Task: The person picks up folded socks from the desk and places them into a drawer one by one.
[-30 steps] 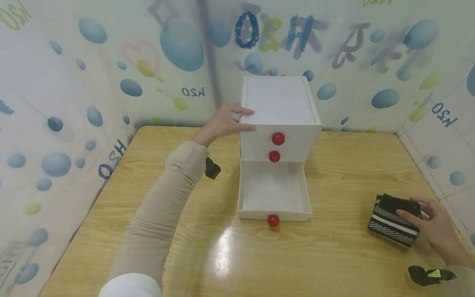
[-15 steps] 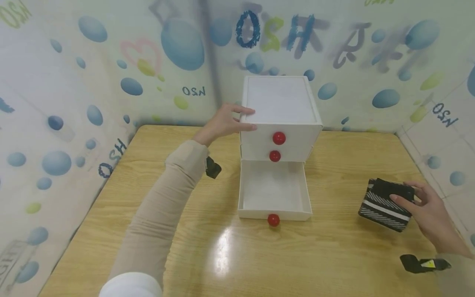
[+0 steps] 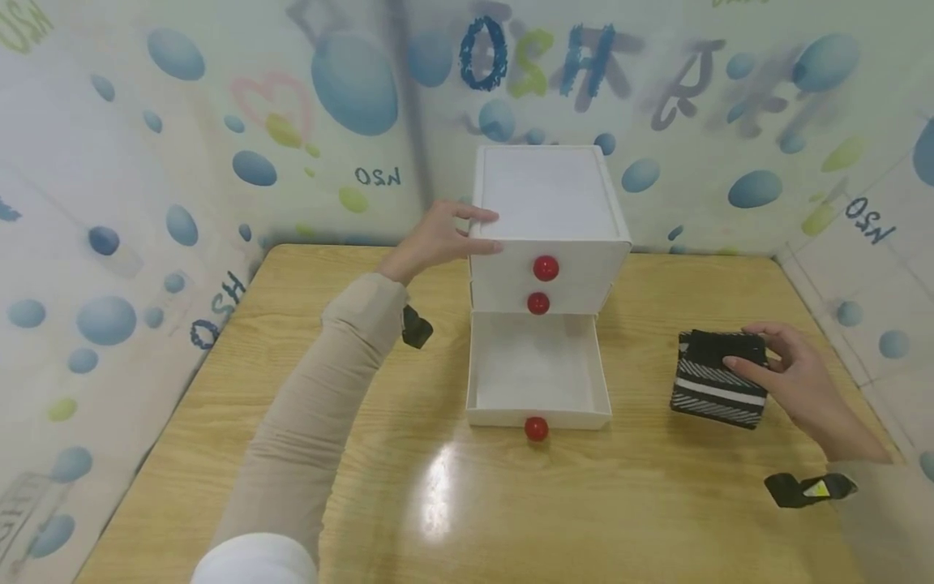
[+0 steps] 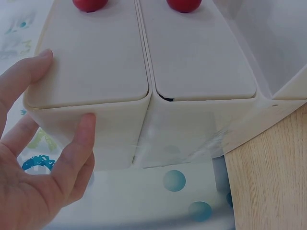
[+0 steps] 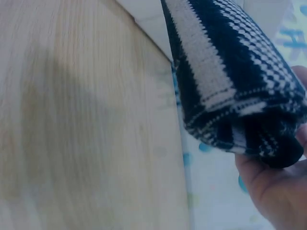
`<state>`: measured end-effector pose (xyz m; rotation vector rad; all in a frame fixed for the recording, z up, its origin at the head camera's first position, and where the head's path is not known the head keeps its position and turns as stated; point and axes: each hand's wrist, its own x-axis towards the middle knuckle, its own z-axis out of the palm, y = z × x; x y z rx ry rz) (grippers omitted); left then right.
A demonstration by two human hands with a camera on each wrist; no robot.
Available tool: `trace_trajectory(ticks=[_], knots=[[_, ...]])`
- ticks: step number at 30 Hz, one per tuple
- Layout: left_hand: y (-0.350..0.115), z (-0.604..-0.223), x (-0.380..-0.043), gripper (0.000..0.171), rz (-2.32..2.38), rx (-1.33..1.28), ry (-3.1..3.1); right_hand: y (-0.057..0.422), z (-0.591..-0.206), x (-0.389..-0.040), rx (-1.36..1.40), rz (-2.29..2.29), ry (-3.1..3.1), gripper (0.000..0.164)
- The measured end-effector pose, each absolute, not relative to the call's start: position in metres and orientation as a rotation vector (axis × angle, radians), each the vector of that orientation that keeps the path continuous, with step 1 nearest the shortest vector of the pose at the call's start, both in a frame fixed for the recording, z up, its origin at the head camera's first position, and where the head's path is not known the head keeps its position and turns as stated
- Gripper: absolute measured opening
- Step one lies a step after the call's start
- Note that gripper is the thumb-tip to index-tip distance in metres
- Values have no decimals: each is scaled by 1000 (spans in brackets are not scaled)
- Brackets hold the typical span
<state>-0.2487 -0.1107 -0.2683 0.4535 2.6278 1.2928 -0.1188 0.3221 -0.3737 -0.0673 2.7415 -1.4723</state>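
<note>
A white drawer cabinet (image 3: 550, 195) with red knobs stands towards the back of the table. Its bottom drawer (image 3: 540, 365) is pulled out, with nothing inside. My left hand (image 3: 441, 238) grips the cabinet's upper left front corner, thumb and fingers spread over its edges; the left wrist view shows fingers (image 4: 79, 148) against the side wall. To the right of the drawer, my right hand (image 3: 791, 377) pinches a folded black-and-white knit cloth (image 3: 718, 381) at its right edge, holding it above the table. In the right wrist view the cloth's folded layers show at its end.
The wooden table (image 3: 409, 503) reaches patterned walls at the back and on both sides. A red knob (image 3: 536, 429) sticks out from the open drawer's front. The two upper drawers are shut.
My right hand has lifted the folded knit cloth and carried it left, closer to the open drawer. My left hand stays at the cabinet's corner.
</note>
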Motion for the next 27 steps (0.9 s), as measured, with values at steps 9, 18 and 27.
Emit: trace_trajectory(ticks=[9, 18, 27], knots=[[-109, -267, -248, 51, 1303, 458, 2626, 290, -353, -136, -234, -1394, 2691, 41], [-110, -266, -248, 51, 1311, 459, 2616, 254, -340, -148, -439, -1350, 2613, 39], [-111, -268, -248, 52, 1308, 444, 2618, 221, -345, -157, -430, -1500, 2438, 38]])
